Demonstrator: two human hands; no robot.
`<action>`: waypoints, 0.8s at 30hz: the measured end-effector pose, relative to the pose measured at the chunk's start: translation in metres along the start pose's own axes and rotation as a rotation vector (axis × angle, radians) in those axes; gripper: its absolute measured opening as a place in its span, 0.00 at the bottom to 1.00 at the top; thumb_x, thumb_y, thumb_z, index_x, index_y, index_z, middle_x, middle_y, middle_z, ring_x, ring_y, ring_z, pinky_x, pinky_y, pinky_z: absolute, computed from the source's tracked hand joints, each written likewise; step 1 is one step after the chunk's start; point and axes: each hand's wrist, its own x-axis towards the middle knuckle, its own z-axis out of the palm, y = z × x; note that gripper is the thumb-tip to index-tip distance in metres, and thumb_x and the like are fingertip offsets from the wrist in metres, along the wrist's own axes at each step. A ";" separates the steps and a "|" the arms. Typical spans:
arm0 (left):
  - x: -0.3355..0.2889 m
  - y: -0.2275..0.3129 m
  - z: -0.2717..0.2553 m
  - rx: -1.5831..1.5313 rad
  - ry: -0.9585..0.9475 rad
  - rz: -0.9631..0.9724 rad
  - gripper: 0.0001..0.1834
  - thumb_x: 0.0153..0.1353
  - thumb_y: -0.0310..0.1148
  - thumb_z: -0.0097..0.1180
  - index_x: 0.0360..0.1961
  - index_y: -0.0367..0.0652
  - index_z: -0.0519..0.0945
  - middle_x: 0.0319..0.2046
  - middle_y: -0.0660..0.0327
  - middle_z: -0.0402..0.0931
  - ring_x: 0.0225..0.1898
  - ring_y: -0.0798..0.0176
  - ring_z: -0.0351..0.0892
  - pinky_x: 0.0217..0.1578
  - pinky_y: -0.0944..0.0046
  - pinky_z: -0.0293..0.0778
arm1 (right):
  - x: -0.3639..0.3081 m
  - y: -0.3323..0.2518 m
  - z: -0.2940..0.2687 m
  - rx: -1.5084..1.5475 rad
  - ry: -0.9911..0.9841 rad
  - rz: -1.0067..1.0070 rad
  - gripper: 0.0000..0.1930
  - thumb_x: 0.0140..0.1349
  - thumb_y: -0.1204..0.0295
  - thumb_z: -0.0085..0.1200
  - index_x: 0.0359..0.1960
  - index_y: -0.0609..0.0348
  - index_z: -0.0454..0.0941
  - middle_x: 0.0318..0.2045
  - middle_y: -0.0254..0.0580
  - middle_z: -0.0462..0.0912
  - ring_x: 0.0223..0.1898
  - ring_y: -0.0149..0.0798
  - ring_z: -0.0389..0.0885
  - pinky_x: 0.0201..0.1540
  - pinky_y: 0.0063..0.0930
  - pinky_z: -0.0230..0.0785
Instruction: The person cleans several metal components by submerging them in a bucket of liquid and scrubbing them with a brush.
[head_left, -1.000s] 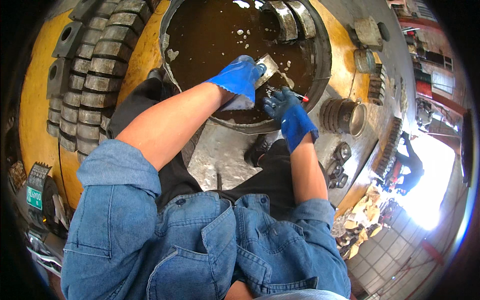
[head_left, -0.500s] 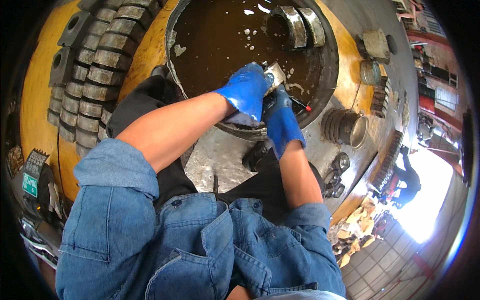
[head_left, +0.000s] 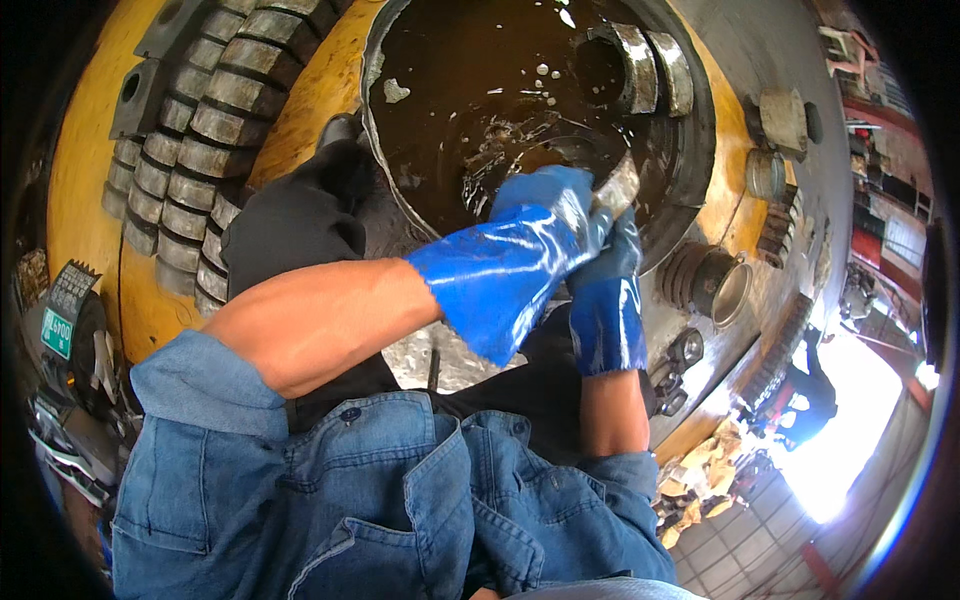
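Both my hands wear wet blue rubber gloves. My left hand (head_left: 545, 215) is closed around a flat grey metal part (head_left: 618, 186) held over the rim of a round basin (head_left: 690, 140) of dark brown liquid. My right hand (head_left: 610, 290) sits just beneath and behind the left, mostly hidden by it; whether it grips anything is not visible. Two curved metal bearing pieces (head_left: 650, 65) lie in the liquid at the far side.
Rows of grey cylindrical rollers (head_left: 190, 150) lie on the yellow surface at left. A ribbed metal cylinder (head_left: 715, 280) and small metal parts (head_left: 770, 150) sit right of the basin. A person (head_left: 805, 385) stands at far right near bright light.
Both hands have drawn closer to me and together; the left hand now covers the right, and the red-tipped tool seen earlier in the right hand is out of sight.
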 end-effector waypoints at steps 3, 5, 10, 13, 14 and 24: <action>-0.010 0.001 -0.001 0.001 0.086 0.139 0.20 0.66 0.50 0.64 0.46 0.44 0.87 0.37 0.49 0.89 0.41 0.41 0.89 0.48 0.46 0.83 | -0.005 -0.009 0.000 -0.058 0.035 -0.043 0.25 0.82 0.54 0.39 0.68 0.58 0.73 0.59 0.50 0.81 0.58 0.48 0.80 0.65 0.44 0.74; -0.019 0.004 -0.004 -0.004 0.142 0.248 0.21 0.65 0.50 0.64 0.45 0.41 0.86 0.33 0.48 0.89 0.37 0.43 0.90 0.46 0.47 0.84 | -0.008 -0.011 -0.003 -0.096 0.031 -0.089 0.25 0.82 0.54 0.39 0.68 0.58 0.73 0.58 0.49 0.81 0.57 0.48 0.81 0.65 0.44 0.74; -0.027 0.004 0.002 0.031 0.230 0.347 0.23 0.64 0.50 0.67 0.47 0.41 0.85 0.33 0.49 0.88 0.36 0.46 0.91 0.41 0.48 0.84 | -0.007 -0.017 -0.008 -0.165 0.012 -0.154 0.26 0.82 0.53 0.40 0.68 0.59 0.73 0.58 0.49 0.82 0.56 0.47 0.81 0.63 0.42 0.75; -0.033 0.008 -0.007 -0.029 0.198 0.363 0.22 0.63 0.50 0.68 0.47 0.41 0.85 0.32 0.48 0.88 0.35 0.45 0.91 0.40 0.49 0.85 | -0.012 -0.022 -0.011 -0.191 0.019 -0.191 0.26 0.82 0.53 0.40 0.68 0.59 0.74 0.57 0.49 0.82 0.56 0.46 0.82 0.62 0.42 0.75; -0.031 0.005 -0.001 -0.037 0.243 0.376 0.22 0.63 0.49 0.68 0.46 0.41 0.85 0.31 0.48 0.88 0.35 0.45 0.91 0.40 0.50 0.85 | -0.013 -0.021 -0.011 -0.203 0.016 -0.199 0.26 0.82 0.53 0.40 0.67 0.59 0.74 0.57 0.49 0.82 0.56 0.46 0.82 0.62 0.42 0.75; -0.034 0.009 -0.012 0.009 0.027 0.272 0.29 0.64 0.50 0.68 0.56 0.39 0.81 0.42 0.45 0.87 0.42 0.46 0.91 0.46 0.51 0.85 | -0.026 -0.022 -0.013 -0.261 0.036 -0.225 0.27 0.81 0.52 0.42 0.67 0.61 0.74 0.56 0.48 0.83 0.54 0.44 0.83 0.59 0.39 0.77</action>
